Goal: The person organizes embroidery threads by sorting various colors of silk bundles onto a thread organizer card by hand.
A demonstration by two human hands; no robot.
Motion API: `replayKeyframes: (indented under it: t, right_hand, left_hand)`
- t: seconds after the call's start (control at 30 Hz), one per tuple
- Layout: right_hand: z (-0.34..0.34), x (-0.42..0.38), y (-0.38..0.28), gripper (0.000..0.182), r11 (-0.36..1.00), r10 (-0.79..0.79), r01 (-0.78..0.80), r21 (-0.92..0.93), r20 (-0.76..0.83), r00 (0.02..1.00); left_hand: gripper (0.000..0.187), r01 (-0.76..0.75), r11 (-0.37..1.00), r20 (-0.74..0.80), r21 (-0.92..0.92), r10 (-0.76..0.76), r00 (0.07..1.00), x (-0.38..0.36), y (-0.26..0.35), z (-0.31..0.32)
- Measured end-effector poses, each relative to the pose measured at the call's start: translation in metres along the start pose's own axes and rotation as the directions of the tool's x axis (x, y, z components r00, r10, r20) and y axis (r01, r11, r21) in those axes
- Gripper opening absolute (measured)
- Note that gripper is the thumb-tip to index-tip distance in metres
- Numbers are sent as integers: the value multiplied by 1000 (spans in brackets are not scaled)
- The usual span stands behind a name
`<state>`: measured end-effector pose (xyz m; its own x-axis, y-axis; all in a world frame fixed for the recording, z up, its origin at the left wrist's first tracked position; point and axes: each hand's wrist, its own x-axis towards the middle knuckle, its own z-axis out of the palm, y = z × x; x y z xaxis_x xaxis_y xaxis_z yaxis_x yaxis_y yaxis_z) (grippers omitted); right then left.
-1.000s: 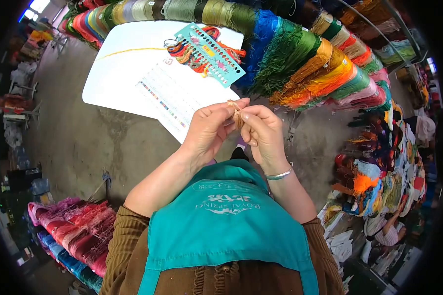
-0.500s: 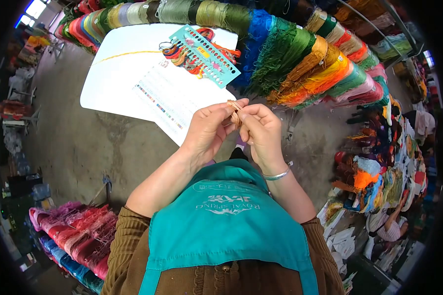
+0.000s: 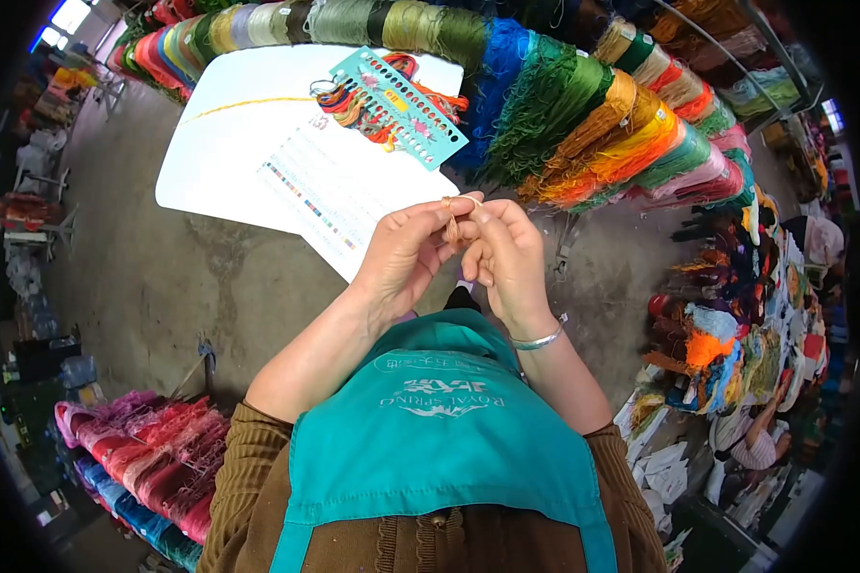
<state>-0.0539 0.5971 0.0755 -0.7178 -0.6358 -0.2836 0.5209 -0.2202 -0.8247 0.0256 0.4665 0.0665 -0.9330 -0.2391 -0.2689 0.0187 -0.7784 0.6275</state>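
My left hand [image 3: 401, 246] pinches a small bundle of peach-brown embroidery thread [image 3: 452, 230] between thumb and fingers. A short tail of it hangs below the fingertips. Close beside it, my right hand [image 3: 508, 250], with a silver bangle on the wrist, is closed in a pinch on a thin part of the same thread near the left fingertips. Beyond the hands is a turquoise card [image 3: 397, 107] with two rows of holes, many holding coloured thread. The card lies on white paper [image 3: 229, 158], where a yellow strand [image 3: 248, 105] is stretched out.
A printed sheet [image 3: 325, 196] with a strip of colour blocks lies under the card. Racks of coloured thread skeins [image 3: 554, 119] curve along the far side. Red and pink skeins [image 3: 153, 449] hang at lower left. A person [image 3: 760, 439] is at far right.
The wound loop of thread between my fingers has become a smaller bundle with a hanging tail. My right fingers have shifted slightly up and to the left.
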Motion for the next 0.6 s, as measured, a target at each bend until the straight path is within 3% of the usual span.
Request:
replayKeyframes:
  t: [0.1, 0.2, 0.3, 0.6]
  right_hand:
    - [2, 0, 4, 8, 989, -18, 29, -147, 69, 997]
    - [-2, 2, 11, 7, 982, -53, 67, -175, 84, 995]
    - [1, -1, 8, 6, 996, -47, 49, -74, 34, 998]
    - [0, -2, 10, 7, 994, -89, 91, -59, 37, 995]
  left_hand:
    - [32, 4, 1000, 11, 4, -4, 1000, -1, 0, 0]
    - [32, -1, 1000, 35, 18, 0, 999, 0, -2, -3]
    - [32, -20, 1000, 36, 24, 19, 999, 0, -3, -5]
    - [32, -11, 999, -3, 32, 12, 1000, -1, -1, -2]
